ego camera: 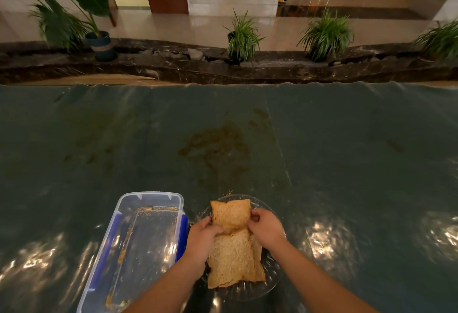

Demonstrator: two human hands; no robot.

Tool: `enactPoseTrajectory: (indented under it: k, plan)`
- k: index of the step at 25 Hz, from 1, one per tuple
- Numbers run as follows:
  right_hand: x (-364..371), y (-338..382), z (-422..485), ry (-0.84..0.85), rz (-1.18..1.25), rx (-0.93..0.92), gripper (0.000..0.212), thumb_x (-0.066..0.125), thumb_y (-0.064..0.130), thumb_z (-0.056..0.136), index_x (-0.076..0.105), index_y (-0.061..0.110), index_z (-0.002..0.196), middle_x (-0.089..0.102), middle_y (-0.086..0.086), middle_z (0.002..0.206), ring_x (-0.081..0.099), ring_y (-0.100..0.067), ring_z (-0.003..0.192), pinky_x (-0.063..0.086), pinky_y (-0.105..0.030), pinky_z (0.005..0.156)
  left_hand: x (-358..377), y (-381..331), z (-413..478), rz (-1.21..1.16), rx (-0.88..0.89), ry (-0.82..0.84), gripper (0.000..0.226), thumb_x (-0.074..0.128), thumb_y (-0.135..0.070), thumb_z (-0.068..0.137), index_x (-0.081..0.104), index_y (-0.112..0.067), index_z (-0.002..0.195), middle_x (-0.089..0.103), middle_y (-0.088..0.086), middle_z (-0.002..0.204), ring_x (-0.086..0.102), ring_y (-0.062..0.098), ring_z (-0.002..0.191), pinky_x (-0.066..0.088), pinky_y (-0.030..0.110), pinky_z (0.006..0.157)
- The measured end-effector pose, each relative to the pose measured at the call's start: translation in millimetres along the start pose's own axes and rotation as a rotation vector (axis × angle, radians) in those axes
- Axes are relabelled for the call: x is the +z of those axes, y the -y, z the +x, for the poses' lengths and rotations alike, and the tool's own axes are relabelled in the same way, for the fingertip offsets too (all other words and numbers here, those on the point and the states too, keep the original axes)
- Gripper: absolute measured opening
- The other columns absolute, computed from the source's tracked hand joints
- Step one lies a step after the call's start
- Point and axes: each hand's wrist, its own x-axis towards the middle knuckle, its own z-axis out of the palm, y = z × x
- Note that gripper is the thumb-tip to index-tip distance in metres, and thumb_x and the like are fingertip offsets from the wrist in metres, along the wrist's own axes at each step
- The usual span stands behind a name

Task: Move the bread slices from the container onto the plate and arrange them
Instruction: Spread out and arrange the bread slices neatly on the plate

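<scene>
A clear glass plate (270, 285) sits near the table's front edge, right of a clear plastic container (138, 250) with blue side clips. The container holds only crumbs. Brown bread slices lie overlapping on the plate: a far slice (230, 212) and nearer slices (233, 260) stacked toward me. My left hand (200, 241) grips the far slice's left edge, and my right hand (266, 228) pinches its right edge. Both hands rest over the plate.
A dark green plastic sheet (347, 151) covers the table, with a brown stain (220, 149) and crumbs beyond the plate. Past the far edge runs a dark stone ledge with potted plants (241, 37).
</scene>
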Motion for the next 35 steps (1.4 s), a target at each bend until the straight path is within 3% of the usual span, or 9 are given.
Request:
enactPoseTrajectory:
  k: [5, 7, 9, 13, 16, 20, 25, 30, 35]
  plan:
    - [-6.4, -2.0, 9.2, -0.030, 0.052, 0.002, 0.022, 0.070, 0.028, 0.084, 0.067, 0.026, 0.105, 0.070, 0.007, 0.100, 0.063, -0.010, 0.086, 0.046, -0.027, 0.068, 0.9, -7.7, 8.1, 0.021, 0.046, 0.052, 0.048, 0.061, -0.014, 0.087, 0.051, -0.016, 0.134, 0.064, 0.006, 0.119, 0.061, 0.024, 0.107, 0.050, 0.048, 0.096]
    - [-5.8, -7.1, 7.3, -0.045, 0.055, -0.028, 0.019, 0.071, 0.028, 0.082, 0.069, 0.029, 0.100, 0.069, 0.006, 0.100, 0.063, -0.008, 0.085, 0.049, -0.026, 0.071, 3.0, -5.3, 5.3, 0.089, 0.127, 0.031, 0.038, 0.062, -0.015, 0.089, 0.056, -0.021, 0.126, 0.065, -0.008, 0.108, 0.062, 0.010, 0.099, 0.053, 0.032, 0.081]
    - [-4.6, -12.5, 2.4, -0.051, 0.081, -0.052, 0.013, 0.071, 0.027, 0.081, 0.070, 0.031, 0.094, 0.068, 0.007, 0.096, 0.063, -0.006, 0.082, 0.053, -0.028, 0.074, 4.1, -0.3, 2.1, 0.121, 0.187, -0.015, 0.039, 0.067, -0.015, 0.088, 0.053, -0.034, 0.119, 0.059, -0.019, 0.102, 0.057, 0.000, 0.092, 0.045, 0.019, 0.067]
    - [-9.2, -27.9, -13.5, -0.091, 0.130, -0.038, 0.010, 0.068, 0.034, 0.084, 0.067, 0.030, 0.093, 0.066, 0.011, 0.089, 0.061, -0.002, 0.080, 0.052, -0.029, 0.074, -1.3, 9.2, -2.5, 0.127, 0.119, -0.028, 0.036, 0.070, -0.013, 0.085, 0.053, -0.027, 0.114, 0.063, -0.009, 0.100, 0.060, 0.006, 0.088, 0.048, 0.023, 0.064]
    - [-12.4, -34.9, -28.0, -0.051, 0.050, -0.086, 0.012, 0.071, 0.035, 0.080, 0.068, 0.032, 0.091, 0.066, 0.009, 0.086, 0.060, -0.004, 0.077, 0.047, -0.023, 0.066, -6.8, 16.3, -5.6, 0.194, 0.057, -0.048, 0.038, 0.074, -0.014, 0.081, 0.057, -0.016, 0.115, 0.063, -0.005, 0.101, 0.060, 0.014, 0.092, 0.054, 0.034, 0.077]
    - [-17.3, -31.8, -36.5, -0.065, 0.094, -0.100, 0.019, 0.076, 0.023, 0.073, 0.061, 0.033, 0.075, 0.066, 0.007, 0.076, 0.060, -0.004, 0.071, 0.047, -0.020, 0.062, -6.0, 17.3, -13.5, 0.156, 0.035, -0.026, 0.036, 0.083, -0.010, 0.072, 0.064, -0.014, 0.103, 0.066, 0.001, 0.100, 0.063, 0.014, 0.089, 0.049, 0.024, 0.060]
    - [-16.0, -32.3, -47.2, -0.034, 0.198, -0.168, 0.018, 0.071, 0.020, 0.080, 0.056, 0.031, 0.082, 0.069, 0.002, 0.079, 0.064, -0.009, 0.074, 0.055, -0.035, 0.070, -5.0, 21.0, -21.3, 0.228, 0.113, 0.026, 0.022, 0.081, -0.008, 0.073, 0.070, -0.018, 0.089, 0.069, -0.001, 0.098, 0.064, 0.011, 0.089, 0.048, 0.019, 0.061]
    - [-13.6, -30.7, -52.9, -0.002, 0.332, -0.152, 0.015, 0.067, 0.015, 0.087, 0.058, 0.027, 0.089, 0.073, -0.001, 0.081, 0.070, -0.018, 0.078, 0.058, -0.045, 0.073, -7.3, 16.9, -24.6, 0.181, 0.152, 0.029, 0.016, 0.080, -0.009, 0.075, 0.070, -0.018, 0.085, 0.071, 0.001, 0.092, 0.065, 0.016, 0.088, 0.051, 0.028, 0.070]
    - [-13.6, -45.6, -56.9, 0.107, 0.603, 0.138, 0.005, 0.064, 0.013, 0.089, 0.063, 0.017, 0.092, 0.073, -0.009, 0.088, 0.073, -0.022, 0.075, 0.061, -0.043, 0.055, -21.9, 17.9, -24.7, -0.011, 0.056, 0.064, 0.021, 0.076, -0.007, 0.077, 0.070, -0.015, 0.096, 0.070, 0.009, 0.103, 0.065, 0.029, 0.098, 0.053, 0.054, 0.091]
